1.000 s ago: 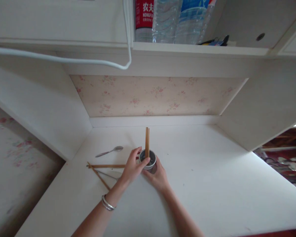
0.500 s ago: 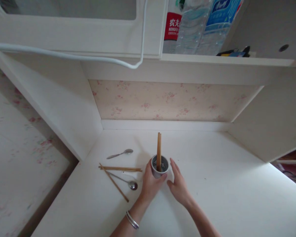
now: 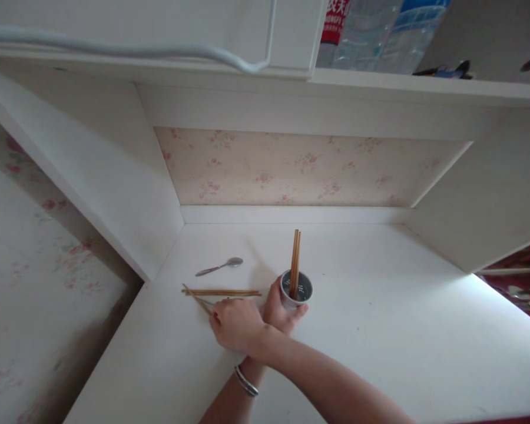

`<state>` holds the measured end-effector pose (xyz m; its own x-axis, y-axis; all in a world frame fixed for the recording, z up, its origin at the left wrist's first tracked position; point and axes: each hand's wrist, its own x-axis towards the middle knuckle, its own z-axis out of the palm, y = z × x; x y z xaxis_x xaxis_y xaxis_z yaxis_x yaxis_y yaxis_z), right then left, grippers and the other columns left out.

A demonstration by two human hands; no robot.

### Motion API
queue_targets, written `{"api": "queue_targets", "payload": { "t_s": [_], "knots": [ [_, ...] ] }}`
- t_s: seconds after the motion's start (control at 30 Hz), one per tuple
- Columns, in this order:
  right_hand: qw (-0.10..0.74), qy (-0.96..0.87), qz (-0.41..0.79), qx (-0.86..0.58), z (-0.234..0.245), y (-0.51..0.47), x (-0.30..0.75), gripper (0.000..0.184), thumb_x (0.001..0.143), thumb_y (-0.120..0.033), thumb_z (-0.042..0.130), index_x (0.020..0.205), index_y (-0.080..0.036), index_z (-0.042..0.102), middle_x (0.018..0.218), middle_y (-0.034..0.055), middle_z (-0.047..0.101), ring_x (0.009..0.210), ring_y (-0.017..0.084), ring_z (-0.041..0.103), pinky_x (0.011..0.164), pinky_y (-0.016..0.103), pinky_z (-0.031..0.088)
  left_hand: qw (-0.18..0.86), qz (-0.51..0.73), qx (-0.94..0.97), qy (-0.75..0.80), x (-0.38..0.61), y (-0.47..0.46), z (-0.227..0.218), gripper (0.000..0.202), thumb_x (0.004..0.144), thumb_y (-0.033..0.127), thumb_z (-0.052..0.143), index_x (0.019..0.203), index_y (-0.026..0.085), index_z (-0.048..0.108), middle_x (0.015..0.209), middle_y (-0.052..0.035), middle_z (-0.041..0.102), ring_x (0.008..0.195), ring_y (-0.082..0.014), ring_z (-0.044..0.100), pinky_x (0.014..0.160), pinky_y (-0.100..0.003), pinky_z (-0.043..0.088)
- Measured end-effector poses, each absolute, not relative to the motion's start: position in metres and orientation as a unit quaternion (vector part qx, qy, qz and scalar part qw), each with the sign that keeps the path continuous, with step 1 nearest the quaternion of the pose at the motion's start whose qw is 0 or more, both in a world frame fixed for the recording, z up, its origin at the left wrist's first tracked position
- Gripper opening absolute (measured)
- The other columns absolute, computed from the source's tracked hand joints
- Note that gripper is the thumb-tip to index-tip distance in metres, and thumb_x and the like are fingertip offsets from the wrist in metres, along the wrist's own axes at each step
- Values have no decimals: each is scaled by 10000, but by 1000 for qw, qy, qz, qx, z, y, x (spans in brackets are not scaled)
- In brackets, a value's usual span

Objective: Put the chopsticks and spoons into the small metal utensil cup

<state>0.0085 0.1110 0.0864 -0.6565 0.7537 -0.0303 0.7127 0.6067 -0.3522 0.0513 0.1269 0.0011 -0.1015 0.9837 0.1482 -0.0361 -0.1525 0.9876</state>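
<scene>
My left hand (image 3: 279, 312) is wrapped around a grey metal cup (image 3: 284, 299) with holes in its bottom. Two or more wooden chopsticks (image 3: 295, 259) stand upright in it. Crossed over my left wrist, my right hand (image 3: 237, 324) is closed, its fingertips at a slanted wooden chopstick (image 3: 197, 299) on the table. It covers that chopstick's lower end and most of a metal spoon. Just beyond my right hand lie more chopsticks (image 3: 223, 292), side by side. Farther back rests another metal spoon (image 3: 219, 267).
The white tabletop (image 3: 380, 330) is bounded by a side panel (image 3: 97, 153) at left and a low back ledge (image 3: 291, 215). Overhead, a shelf (image 3: 424, 85) holds plastic bottles (image 3: 366, 35). A white cable (image 3: 159, 50) hangs in front of the cabinet.
My right hand has moved from beside the cup leftward across my left wrist to the slanted chopstick and has closed. My left hand keeps hold of the cup. The view has tilted down slightly.
</scene>
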Motion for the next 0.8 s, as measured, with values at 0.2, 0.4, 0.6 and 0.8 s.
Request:
{"api": "queue_targets", "payload": {
  "t_s": [0.2,0.4,0.6,0.8],
  "knots": [
    [-22,-911,137,-389,61,111,-44,189,768,-185,603,928,-111,671,891,161,727,847,291,711,670,394,573,446,580,517,444,51,125,3,767,657,224,800,1339,246,450,1288,-94,583,1207,-280,532,1075,-444,357],
    [13,-896,114,-428,58,105,-43,359,769,-122,597,1124,-102,551,965,160,691,823,285,708,640,410,588,425,561,530,473,49,122,9,757,665,255,799,1337,246,451,1293,-93,568,1205,-275,523,1068,-433,353],
    [22,-895,96,-435,52,97,-40,241,904,-85,436,1112,-133,548,926,137,700,781,266,719,589,391,595,415,557,542,473,50,118,13,727,673,250,788,1322,249,459,1271,-91,569,1190,-272,523,1052,-424,356],
    [155,-902,146,-376,98,92,-13,556,921,-141,431,1443,-118,243,1099,157,670,867,262,697,629,361,592,414,536,555,484,48,119,12,715,691,293,778,1319,247,440,1247,-90,584,1163,-266,542,1031,-423,379]
  ]
}}
